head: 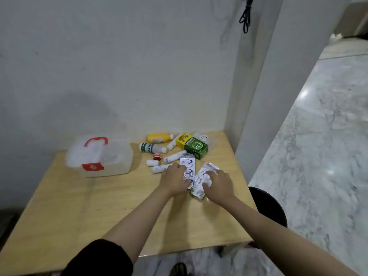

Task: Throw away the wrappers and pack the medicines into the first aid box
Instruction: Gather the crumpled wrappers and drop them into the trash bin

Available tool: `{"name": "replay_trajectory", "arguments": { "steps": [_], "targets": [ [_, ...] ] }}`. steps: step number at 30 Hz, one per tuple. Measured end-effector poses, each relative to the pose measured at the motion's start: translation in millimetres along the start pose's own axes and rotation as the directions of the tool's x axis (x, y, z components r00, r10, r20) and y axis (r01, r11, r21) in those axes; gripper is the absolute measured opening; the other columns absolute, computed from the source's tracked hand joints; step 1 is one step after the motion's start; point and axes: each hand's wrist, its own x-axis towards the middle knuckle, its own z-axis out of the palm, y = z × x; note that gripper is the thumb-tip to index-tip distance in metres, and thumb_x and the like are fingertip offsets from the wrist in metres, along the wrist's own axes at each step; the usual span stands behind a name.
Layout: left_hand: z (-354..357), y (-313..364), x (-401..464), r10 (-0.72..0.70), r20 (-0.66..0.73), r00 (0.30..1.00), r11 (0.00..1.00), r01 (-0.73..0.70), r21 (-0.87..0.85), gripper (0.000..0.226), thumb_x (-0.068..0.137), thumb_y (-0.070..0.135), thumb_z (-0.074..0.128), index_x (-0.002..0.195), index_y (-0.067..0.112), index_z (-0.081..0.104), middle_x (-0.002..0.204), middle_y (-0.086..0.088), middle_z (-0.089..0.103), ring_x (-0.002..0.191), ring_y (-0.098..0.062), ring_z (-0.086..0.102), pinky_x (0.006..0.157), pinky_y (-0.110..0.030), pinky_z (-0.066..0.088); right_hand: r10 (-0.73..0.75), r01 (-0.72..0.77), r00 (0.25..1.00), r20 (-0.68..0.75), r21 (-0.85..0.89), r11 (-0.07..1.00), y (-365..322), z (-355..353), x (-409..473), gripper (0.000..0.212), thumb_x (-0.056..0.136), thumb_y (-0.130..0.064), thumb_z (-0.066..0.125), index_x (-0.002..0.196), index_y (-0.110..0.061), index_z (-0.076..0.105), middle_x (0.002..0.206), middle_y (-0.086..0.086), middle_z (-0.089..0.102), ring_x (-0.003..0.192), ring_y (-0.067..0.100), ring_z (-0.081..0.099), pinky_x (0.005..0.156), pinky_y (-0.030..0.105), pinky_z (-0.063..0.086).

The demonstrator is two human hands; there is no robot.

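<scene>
Wooden table (79,206): both hands' grips grasping wrappers (201,181), bottles (157,143) crowding behind.

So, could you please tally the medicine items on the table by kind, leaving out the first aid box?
Bottles: 2, yellow and green-capped white
Cartons: 2, green and yellow
White tubes or rolls: 4, e.g.
Small red-capped jar: 1
Foil blister strips: 2, flat and crumpled
Total: 11
</scene>
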Motion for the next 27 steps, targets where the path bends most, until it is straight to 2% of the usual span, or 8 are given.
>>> {"name": "replay_trajectory", "arguments": {
  "steps": [4, 8, 10, 15, 18, 21, 24, 27],
  "targets": [
    [5.4, -0.9, 16.6, -0.033, -0.007, 0.999, 0.992, 0.034, 0.122, 0.038, 0.086, 0.043, 0.048, 0.115, 0.018, 0.054, 0.119, -0.013, 0.053, 0.114, -0.033, 0.049, 0.096, -0.046, 0.035, 0.105, -0.107, 0.994, -0.031, -0.043, 0.993, -4.2, 14.9, 0.8, 0.061, 0.078, -0.057, 0.053, 0.134, -0.035, 0.043, 0.144, 0.012, 0.035, 0.128, 0.034, 0.033, 0.107, 0.045, 0.028],
    [9.8, -3.4, 34.3, -0.024, 0.059, 0.998, 0.983, 0.013, 0.18, 0.048, 0.088, 0.044, 0.05, 0.133, 0.026, 0.046, 0.136, -0.014, 0.043, 0.126, -0.035, 0.038, 0.102, -0.047, 0.029, 0.201, -0.198, 0.979, 0.043, -0.065, 0.978, -6.4, 26.1, 1.9, 0.066, 0.077, -0.058, 0.058, 0.137, -0.047, 0.032, 0.155, 0.013, 0.008, 0.138, 0.036, 0.016, 0.112, 0.053, 0.013],
    [10.8, -3.9, 40.8, -0.04, 0.102, 0.994, 0.978, 0.018, 0.209, 0.052, 0.086, 0.047, 0.055, 0.133, 0.027, 0.046, 0.139, -0.014, 0.039, 0.128, -0.036, 0.036, 0.104, -0.048, 0.027, 0.225, -0.225, 0.973, 0.052, -0.014, 0.974, -6.1, 27.5, -0.1, 0.066, 0.077, -0.055, 0.06, 0.136, -0.049, 0.032, 0.156, 0.01, 0.004, 0.139, 0.036, 0.013, 0.112, 0.055, 0.01],
    [12.2, -1.4, 46.3, -0.075, 0.148, 0.986, 0.986, 0.051, 0.156, 0.058, 0.082, 0.042, 0.062, 0.135, 0.03, 0.042, 0.139, -0.018, 0.036, 0.128, -0.037, 0.037, 0.104, -0.047, 0.028, 0.263, -0.264, 0.965, 0.029, 0.057, 0.963, -2.3, 22.5, -1.2, 0.068, 0.074, -0.047, 0.069, 0.134, -0.05, 0.037, 0.15, 0.005, 0.018, 0.135, 0.033, 0.018, 0.112, 0.052, 0.014],
    [12.2, -2.3, 47.8, -0.082, 0.14, 0.987, 0.997, 0.079, 0.028, 0.058, 0.079, 0.034, 0.068, 0.133, 0.029, 0.046, 0.137, -0.018, 0.036, 0.131, -0.034, 0.035, 0.106, -0.045, 0.026, 0.296, -0.299, 0.954, 0.043, 0.08, 0.951, -1.2, 18.9, -1.6, 0.068, 0.072, -0.041, 0.072, 0.132, -0.049, 0.04, 0.144, 0.003, 0.024, 0.131, 0.031, 0.023, 0.111, 0.05, 0.016],
    [13.4, -7.0, 49.1, -0.081, 0.123, 0.989, 0.993, 0.09, -0.07, 0.065, 0.074, 0.035, 0.074, 0.133, 0.03, 0.048, 0.136, -0.016, 0.037, 0.13, -0.033, 0.038, 0.107, -0.045, 0.026, 0.327, -0.33, 0.944, 0.05, 0.071, 0.941, -3.9, 17.3, -2.8, 0.068, 0.073, -0.039, 0.071, 0.132, -0.049, 0.039, 0.14, 0.003, 0.026, 0.129, 0.031, 0.025, 0.109, 0.051, 0.019],
    [13.5, -10.3, 52.3, -0.059, 0.115, 0.992, 0.996, 0.067, -0.065, 0.07, 0.071, 0.038, 0.077, 0.134, 0.03, 0.048, 0.134, -0.014, 0.042, 0.126, -0.032, 0.043, 0.103, -0.044, 0.031, 0.336, -0.339, 0.94, 0.054, 0.056, 0.939, -8.9, 17.3, -3.6, 0.069, 0.075, -0.031, 0.07, 0.135, -0.045, 0.038, 0.138, 0.008, 0.025, 0.125, 0.033, 0.029, 0.105, 0.046, 0.029],
    [13.7, -12.5, 53.5, -0.02, 0.112, 0.994, 0.998, 0.027, -0.063, 0.071, 0.071, 0.039, 0.077, 0.135, 0.03, 0.047, 0.133, -0.012, 0.047, 0.125, -0.03, 0.044, 0.101, -0.044, 0.032, 0.37, -0.374, 0.927, 0.055, 0.137, 0.917, -8.7, 16.5, -3.4, 0.07, 0.073, -0.019, 0.071, 0.135, -0.036, 0.043, 0.129, 0.013, 0.028, 0.113, 0.036, 0.041, 0.099, 0.036, 0.04]
  ]
}}
